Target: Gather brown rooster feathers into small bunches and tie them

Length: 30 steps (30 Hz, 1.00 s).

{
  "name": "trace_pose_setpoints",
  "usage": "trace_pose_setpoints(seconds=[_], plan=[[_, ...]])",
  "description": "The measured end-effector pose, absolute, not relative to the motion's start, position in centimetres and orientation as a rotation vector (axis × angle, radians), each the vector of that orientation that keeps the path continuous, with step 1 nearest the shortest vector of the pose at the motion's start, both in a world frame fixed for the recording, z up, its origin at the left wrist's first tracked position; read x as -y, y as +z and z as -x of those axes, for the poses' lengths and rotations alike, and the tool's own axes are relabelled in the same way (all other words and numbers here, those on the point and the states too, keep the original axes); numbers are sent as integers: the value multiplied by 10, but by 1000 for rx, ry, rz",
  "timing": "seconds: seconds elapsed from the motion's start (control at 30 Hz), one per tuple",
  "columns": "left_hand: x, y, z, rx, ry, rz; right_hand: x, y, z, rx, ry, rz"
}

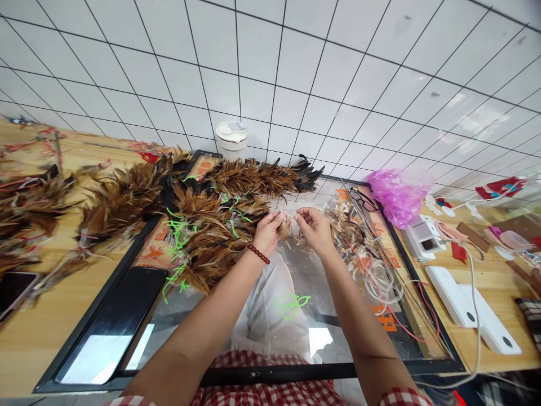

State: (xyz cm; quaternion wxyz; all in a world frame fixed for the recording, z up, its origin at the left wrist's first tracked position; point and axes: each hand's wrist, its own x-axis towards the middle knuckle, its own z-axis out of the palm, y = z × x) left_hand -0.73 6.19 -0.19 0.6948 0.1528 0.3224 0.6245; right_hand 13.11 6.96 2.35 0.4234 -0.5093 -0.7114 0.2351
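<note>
My left hand, with a dark red bead bracelet at the wrist, pinches a small brown feather by its pale end. Close to its right, my right hand has thumb and fingertips drawn together; what they hold, if anything, is too small to make out. Both hands are over a black-framed glass panel. Left of them lie bundles of brown feathers with bright green ties. A loose pile of feathers lies beyond my right hand. Green ties also rest on the glass, nearer me.
A white lidded cup stands by the tiled wall. A black phone lies at the panel's left. To the right are glasses, coiled pale cord, a purple plastic bag and white devices with a cable. More feather bundles lie left.
</note>
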Motion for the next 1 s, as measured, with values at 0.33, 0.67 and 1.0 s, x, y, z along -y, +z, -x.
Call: trace_pose_setpoints(seconds=[0.33,0.67,1.0], plan=[[-62,-7,4,-772,1381,-447,-68,20,-125,1669,828,1186],[-57,-4,3,-782,1271,-652,-70,19,-121,1380,1103,1119],[-56,0,7,-776,1241,-729,-68,24,-124,1316,1183,1114]])
